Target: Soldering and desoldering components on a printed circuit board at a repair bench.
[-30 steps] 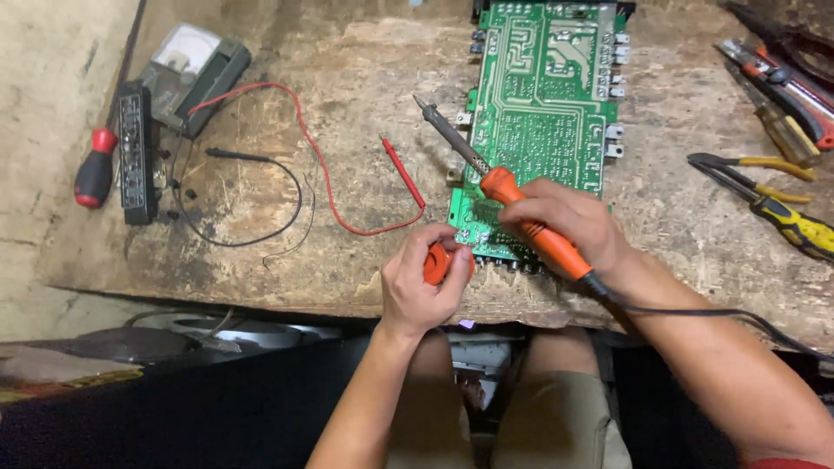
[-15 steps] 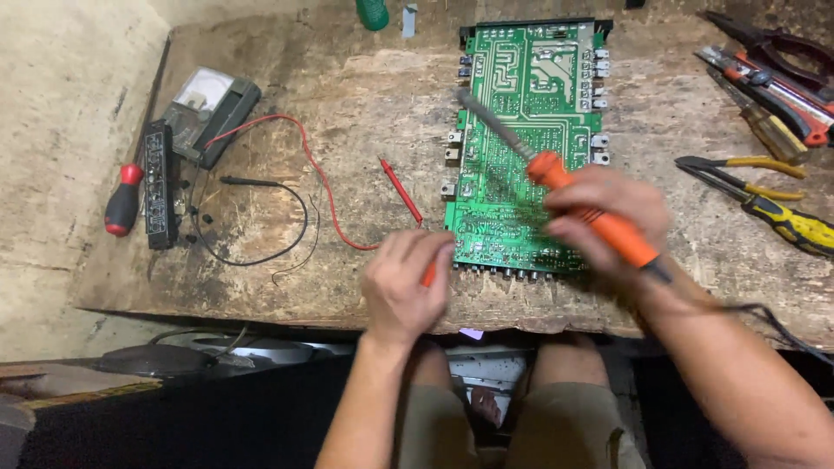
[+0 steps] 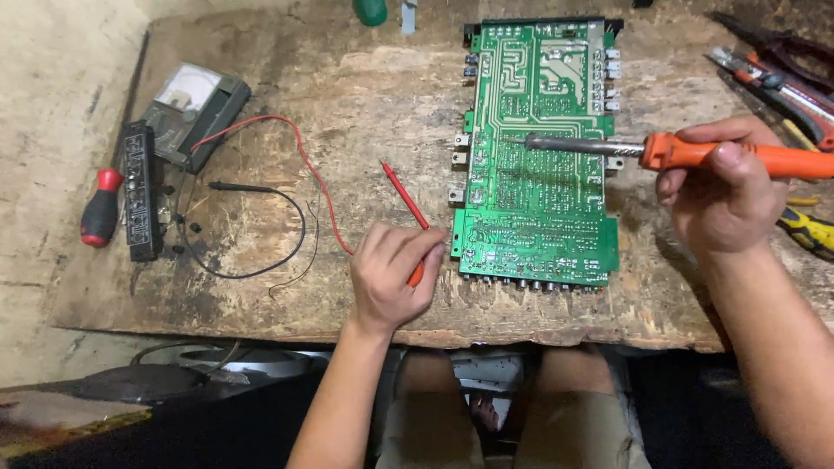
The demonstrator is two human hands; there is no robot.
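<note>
A green circuit board (image 3: 534, 148) lies solder side up on a worn wooden board (image 3: 365, 95). My right hand (image 3: 725, 191) grips an orange-handled soldering iron (image 3: 669, 153), held level, with its metal tip over the middle of the circuit board. My left hand (image 3: 391, 274) rests on the wood just left of the circuit board's near corner, fingers closed on a small orange item that is mostly hidden. A red meter probe (image 3: 401, 193) lies right above that hand.
An analog multimeter (image 3: 195, 113) with red and black leads sits at the far left beside a black component strip (image 3: 139, 191) and a red-handled screwdriver (image 3: 100, 207). Pliers and cutters (image 3: 782, 78) lie at the right edge. My knees show below the board's front edge.
My right hand has swung the soldering iron from a slant over the circuit board's near edge up and right to a level hold. My left hand stays by the near corner.
</note>
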